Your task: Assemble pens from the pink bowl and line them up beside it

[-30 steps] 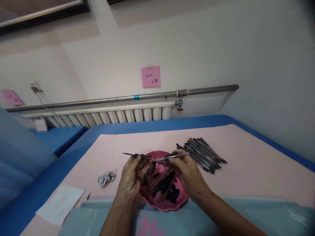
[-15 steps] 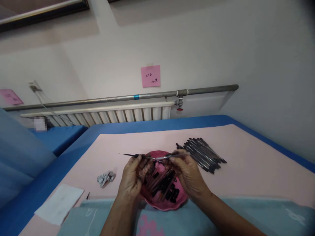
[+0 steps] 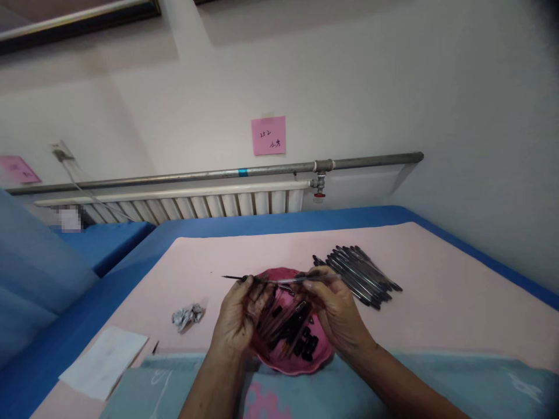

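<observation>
Over the bowl, my left hand (image 3: 233,317) pinches a thin dark pen refill (image 3: 232,277), its pointed end sticking out to the left. My right hand (image 3: 338,311) grips a clear pen barrel (image 3: 286,281), level and in line with the refill. Whether the refill's far end sits inside the barrel is hard to make out. Dark ink stains show on the fingers of both hands. Below them, a pink scalloped bowl (image 3: 292,369) holds loose pen tubes (image 3: 275,326) and several black caps (image 3: 309,347).
Right of the bowl lies a row of black-capped pens (image 3: 360,276). To the left are a crumpled paper (image 3: 187,317), a white sheet (image 3: 105,361) and a small black pointed piece (image 3: 155,347). Teal cloth (image 3: 445,378) runs along the near edge of the pink table cover (image 3: 458,308).
Both hands, with the refill and barrel, have shifted very slightly to the right and down. The bowl and the row of pens look the same.
</observation>
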The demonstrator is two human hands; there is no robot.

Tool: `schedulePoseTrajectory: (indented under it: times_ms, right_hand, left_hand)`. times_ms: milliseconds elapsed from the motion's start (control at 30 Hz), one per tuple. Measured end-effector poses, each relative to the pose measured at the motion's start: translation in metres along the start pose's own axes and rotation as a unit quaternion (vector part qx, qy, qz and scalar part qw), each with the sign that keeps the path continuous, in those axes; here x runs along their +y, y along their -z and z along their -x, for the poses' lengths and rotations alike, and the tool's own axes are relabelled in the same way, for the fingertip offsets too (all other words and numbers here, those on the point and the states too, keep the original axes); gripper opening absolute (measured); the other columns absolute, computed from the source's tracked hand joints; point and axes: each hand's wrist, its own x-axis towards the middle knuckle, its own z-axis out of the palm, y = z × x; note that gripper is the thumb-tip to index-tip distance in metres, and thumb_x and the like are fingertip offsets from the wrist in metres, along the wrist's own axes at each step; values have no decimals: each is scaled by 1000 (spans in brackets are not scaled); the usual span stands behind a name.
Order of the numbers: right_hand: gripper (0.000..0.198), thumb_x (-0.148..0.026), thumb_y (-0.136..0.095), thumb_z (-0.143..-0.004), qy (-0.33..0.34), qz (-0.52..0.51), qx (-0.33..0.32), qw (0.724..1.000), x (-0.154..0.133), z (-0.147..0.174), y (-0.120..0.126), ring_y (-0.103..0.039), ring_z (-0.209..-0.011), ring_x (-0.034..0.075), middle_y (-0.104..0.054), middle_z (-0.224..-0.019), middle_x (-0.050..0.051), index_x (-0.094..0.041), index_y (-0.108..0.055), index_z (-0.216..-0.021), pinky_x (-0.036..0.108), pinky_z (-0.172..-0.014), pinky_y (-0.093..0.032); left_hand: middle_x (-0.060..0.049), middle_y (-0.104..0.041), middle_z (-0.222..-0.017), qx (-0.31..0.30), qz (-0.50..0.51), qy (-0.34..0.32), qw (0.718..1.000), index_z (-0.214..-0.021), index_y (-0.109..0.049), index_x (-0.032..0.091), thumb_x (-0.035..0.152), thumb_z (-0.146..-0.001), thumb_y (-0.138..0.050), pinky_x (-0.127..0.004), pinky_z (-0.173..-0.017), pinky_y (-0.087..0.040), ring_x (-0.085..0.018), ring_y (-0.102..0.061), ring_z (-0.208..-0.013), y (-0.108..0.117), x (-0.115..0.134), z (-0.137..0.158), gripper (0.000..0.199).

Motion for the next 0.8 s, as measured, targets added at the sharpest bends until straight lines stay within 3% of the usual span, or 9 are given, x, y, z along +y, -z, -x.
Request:
schedulePoseTrajectory:
  times_ms: [367, 633, 800]
  right_hand:
    - [23, -21, -70, -65, 7, -3, -11, 1000, 1, 0, 2, -61, -61, 13, -65, -67, -4, -22, -53, -81, 26, -60, -47]
    - [14, -17, -66, -70, 79, 91, -66, 991, 1, 1, 9, -61, -74, 13, -65, -84, -2, -22, -59, -80, 25, -68, -48]
    - [13, -17, -66, -69, 87, 105, -82, 987, 0, 0, 11, -60, -72, 13, -65, -84, -1, -21, -60, -79, 24, -65, -48]
  left_hand:
    - [-6, -67, -65, 7, 2, 4, 1000, -69, -57, 10, 0, -80, -48, -28, -65, -58, -15, -67, -65, -1, 0, 1, 17]
    - [-6, -66, -64, 10, -5, 9, 1000, -68, -57, 9, 1, -80, -49, -26, -62, -58, -15, -66, -62, 1, -1, -1, 16]
    - [-6, -66, -65, 4, -11, -6, 1000, -70, -56, 10, -2, -79, -49, -27, -61, -58, -14, -66, -62, 0, 0, 1, 16]
